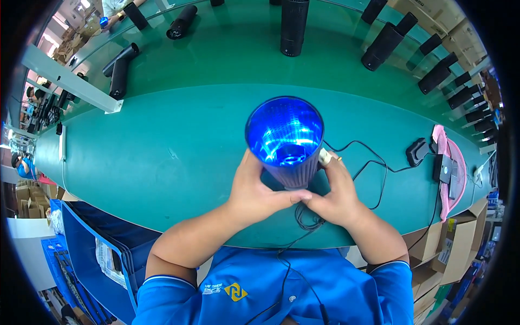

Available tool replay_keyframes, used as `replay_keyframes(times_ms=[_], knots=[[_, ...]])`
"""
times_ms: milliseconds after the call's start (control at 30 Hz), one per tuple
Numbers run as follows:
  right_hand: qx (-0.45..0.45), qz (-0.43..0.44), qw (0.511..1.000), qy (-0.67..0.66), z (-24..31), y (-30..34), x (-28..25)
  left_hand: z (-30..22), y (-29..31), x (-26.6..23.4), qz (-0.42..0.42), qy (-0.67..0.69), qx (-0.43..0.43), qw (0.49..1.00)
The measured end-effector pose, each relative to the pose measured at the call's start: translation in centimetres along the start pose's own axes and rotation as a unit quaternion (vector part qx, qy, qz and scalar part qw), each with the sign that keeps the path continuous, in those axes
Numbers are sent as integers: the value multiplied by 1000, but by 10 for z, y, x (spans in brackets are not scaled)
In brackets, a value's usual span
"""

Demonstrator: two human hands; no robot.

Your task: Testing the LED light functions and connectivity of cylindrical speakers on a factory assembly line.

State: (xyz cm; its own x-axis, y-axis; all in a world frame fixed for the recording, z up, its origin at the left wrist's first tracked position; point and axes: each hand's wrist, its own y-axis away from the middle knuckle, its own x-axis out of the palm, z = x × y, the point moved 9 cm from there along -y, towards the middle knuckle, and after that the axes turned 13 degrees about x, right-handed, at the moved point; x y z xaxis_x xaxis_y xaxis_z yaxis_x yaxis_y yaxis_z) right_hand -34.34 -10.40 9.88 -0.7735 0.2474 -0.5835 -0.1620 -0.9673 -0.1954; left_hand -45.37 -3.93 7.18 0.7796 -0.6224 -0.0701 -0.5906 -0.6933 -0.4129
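A dark ribbed cylinder (295,176), open at the top and glowing bright blue inside, is between my hands above the green table. My left hand (254,189) is wrapped round its left side, with the thumb across the front. My right hand (337,194) grips the other side, and the two thumbs meet low on the front wall. Something white covers one fingertip of the right hand. A thin black cable (374,163) curves across the table just right of the cylinder. How the cable joins the cylinder is hidden.
Black cylinders (295,32) stand and lie along the green far strip (227,59). To the right are black adapters (417,151) and a pink-rimmed object (460,168). A white metal post (81,81) rises at left. Blue bins (97,249) and cardboard boxes (455,249) flank me.
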Motion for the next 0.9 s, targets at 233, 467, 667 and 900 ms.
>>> replay_keyframes(times_ms=[233,467,667,900], knots=[[-43,-32,995,-83,-13,6,5,-43,-6,14,32,-139,255,956],[-151,-77,986,-8,2,7,-3,-52,-6,15,56,-154,289,943],[-148,-87,985,9,7,7,-5,-50,-6,15,52,-162,292,941],[-164,-95,982,17,8,8,-6,-52,-6,16,48,-162,299,939]])
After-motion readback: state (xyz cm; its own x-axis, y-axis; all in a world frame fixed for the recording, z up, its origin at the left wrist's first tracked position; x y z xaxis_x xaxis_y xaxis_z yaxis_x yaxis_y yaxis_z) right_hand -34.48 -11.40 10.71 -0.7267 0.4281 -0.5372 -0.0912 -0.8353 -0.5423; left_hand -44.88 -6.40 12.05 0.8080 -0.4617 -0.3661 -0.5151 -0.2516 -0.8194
